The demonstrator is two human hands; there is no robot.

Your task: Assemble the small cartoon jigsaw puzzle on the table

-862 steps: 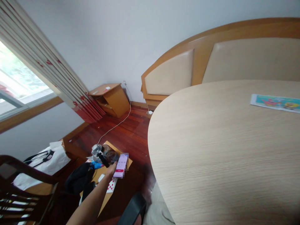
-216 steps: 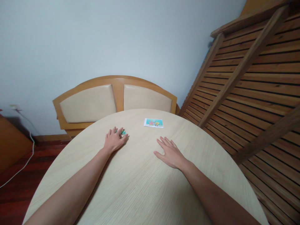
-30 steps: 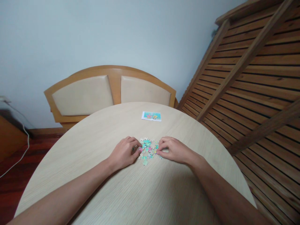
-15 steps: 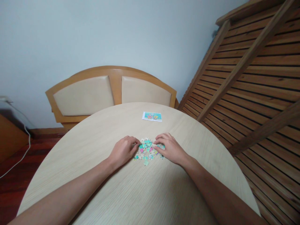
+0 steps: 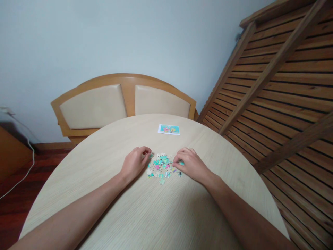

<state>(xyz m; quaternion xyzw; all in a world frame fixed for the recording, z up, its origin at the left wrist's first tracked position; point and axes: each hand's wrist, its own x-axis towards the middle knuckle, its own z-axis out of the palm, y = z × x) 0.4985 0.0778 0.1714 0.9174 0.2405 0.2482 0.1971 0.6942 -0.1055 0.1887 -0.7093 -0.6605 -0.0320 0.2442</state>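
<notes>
A loose pile of small jigsaw puzzle pieces [image 5: 162, 163], some teal, pink or green and some with the pale back up, lies on the round table [image 5: 145, 215]. At the pile's upper left edge, my left hand [image 5: 135, 160] pinches a small teal and dark puzzle piece [image 5: 151, 156] at its fingertips. My right hand [image 5: 191, 162] is at the pile's right edge, thumb and forefinger closed on a puzzle piece mostly hidden by the fingers. A pale green puzzle piece [image 5: 162, 181] lies at the near side of the pile.
A picture card [image 5: 169, 129] with two cartoon figures on teal lies beyond the pile. Behind the table stands a padded headboard [image 5: 93, 106] against the wall. Wooden slats [image 5: 260, 104] lean at the right; a white cable [image 5: 32, 163] hangs at the left.
My left hand has moved up and slightly left, off the pile to its edge, with a piece at its fingertips. My right hand's fingers have drawn together and shifted slightly right.
</notes>
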